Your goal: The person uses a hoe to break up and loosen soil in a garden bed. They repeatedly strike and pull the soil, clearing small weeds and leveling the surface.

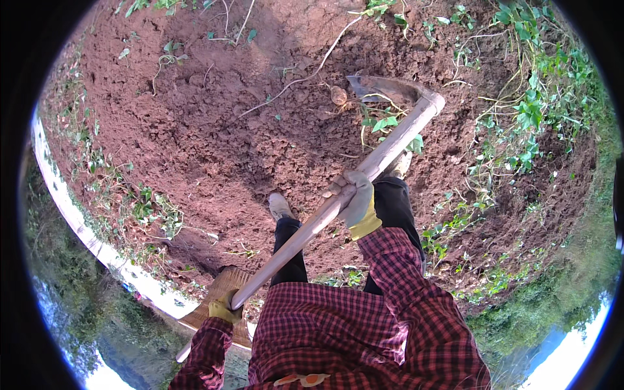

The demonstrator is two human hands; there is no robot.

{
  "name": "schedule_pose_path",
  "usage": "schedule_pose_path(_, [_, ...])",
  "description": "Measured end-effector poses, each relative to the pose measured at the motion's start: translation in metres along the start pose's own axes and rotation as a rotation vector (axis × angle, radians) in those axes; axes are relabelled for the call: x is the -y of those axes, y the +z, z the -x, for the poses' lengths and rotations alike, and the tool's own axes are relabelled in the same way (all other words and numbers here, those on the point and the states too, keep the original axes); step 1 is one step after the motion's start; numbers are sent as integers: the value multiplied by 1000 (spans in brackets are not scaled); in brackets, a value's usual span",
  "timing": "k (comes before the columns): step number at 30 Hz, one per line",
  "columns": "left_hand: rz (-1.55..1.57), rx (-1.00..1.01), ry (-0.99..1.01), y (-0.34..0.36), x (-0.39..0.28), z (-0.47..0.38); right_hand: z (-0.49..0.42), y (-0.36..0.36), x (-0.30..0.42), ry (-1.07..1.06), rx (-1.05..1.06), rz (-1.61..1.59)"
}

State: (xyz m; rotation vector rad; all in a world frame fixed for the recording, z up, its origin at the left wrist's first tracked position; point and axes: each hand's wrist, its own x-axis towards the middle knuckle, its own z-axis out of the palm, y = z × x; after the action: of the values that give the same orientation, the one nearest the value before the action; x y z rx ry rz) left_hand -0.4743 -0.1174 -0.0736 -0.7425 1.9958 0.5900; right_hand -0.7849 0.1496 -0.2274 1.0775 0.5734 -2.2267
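Observation:
Both my hands wear yellow and grey work gloves and hold the long wooden handle of a hoe (312, 222). My right hand (355, 200) grips it about midway, in front of my thigh. Lower down, my left hand (225, 307) is closed round it near its rear end. The handle runs up to the right, where the hoe's metal blade (385, 89) lies low over the soil, pointing left. Just left of the blade's tip sits a soil-covered tuber (338, 95) with a stem running from it. Green leaves (385, 123) lie below the blade.
My shoes (280, 205) stand on loose reddish soil (195, 146). Leafy vines (529, 112) spread along the right side, with another clump of vines (158, 212) at the left. A woven basket (219, 290) is beside my left hand. A loose vine stem (302, 80) crosses the soil ahead.

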Motion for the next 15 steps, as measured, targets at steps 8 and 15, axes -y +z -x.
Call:
schedule_pose_path(8, [-122,59,-10,-10,-24,-25,-9,7,28,-38,-35,-14])
schedule_pose_path(15, [-64,0,105,-3,-51,-65,-23,23,59,-130,-70,53])
